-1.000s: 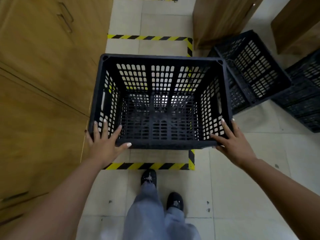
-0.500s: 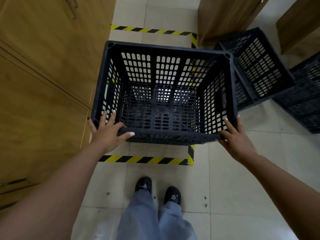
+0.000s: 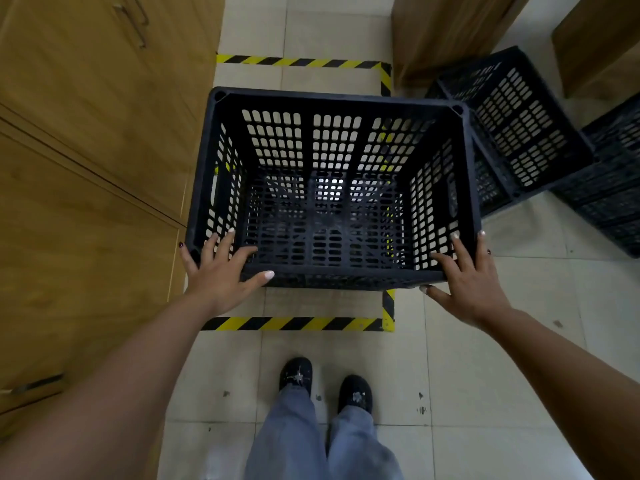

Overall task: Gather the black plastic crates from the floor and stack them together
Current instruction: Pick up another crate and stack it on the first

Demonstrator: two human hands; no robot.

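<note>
A black perforated plastic crate (image 3: 332,98) sits open side up inside a rectangle of yellow-and-black floor tape (image 3: 294,323). My left hand (image 3: 221,271) grips its near left corner, with fingers over the rim and the thumb along the near edge. At the near right corner my right hand (image 3: 467,275) holds on, fingers spread across the rim. Touching the crate's far right corner, a second black crate (image 3: 519,129) lies tilted on the floor. A third black crate (image 3: 616,192) is at the right edge, partly cut off.
Wooden cabinets (image 3: 86,150) run along the left, close to the crate's side. Two more wooden units (image 3: 443,32) stand at the back right. My legs and black shoes (image 3: 325,382) are on the pale tiled floor (image 3: 502,375) just behind the tape.
Both hands have slid from the outside of the near corners up over the rim. My feet have come side by side. The crate has stayed about where it was.
</note>
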